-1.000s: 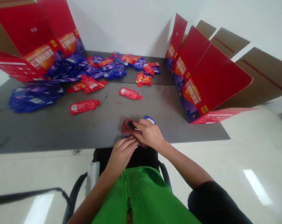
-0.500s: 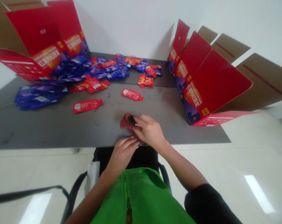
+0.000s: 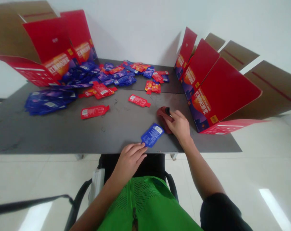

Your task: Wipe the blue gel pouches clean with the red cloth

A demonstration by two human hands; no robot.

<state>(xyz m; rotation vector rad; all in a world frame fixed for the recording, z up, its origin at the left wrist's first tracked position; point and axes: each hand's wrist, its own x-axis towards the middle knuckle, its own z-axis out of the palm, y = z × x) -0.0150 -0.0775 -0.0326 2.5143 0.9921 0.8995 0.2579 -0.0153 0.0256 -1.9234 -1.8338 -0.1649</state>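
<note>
- The right hand (image 3: 180,126) lay closed on a dark red pouch (image 3: 161,114), fingers curled over its near side; a black part (image 3: 167,111) showed at the pouch's top.
- That pouch rested on the grey table (image 3: 63,134), towards the right end of the near edge, just beside the open red carton (image 3: 215,93) standing at the right edge.
- The left hand (image 3: 129,160) hovered at the near edge with its fingers stretched out, gripping nothing; its fingertips (image 3: 141,146) touched the near end of a blue sachet (image 3: 152,134).
- The blue sachet lay flat and slanted, between the two hands, close to the near edge.
- Two single red sachets (image 3: 94,111) (image 3: 139,100) lay apart in the table's middle.
- A heap of blue and red sachets (image 3: 106,75) spread along the far edge and towards the left corner, beside another open red carton (image 3: 51,54).
</note>
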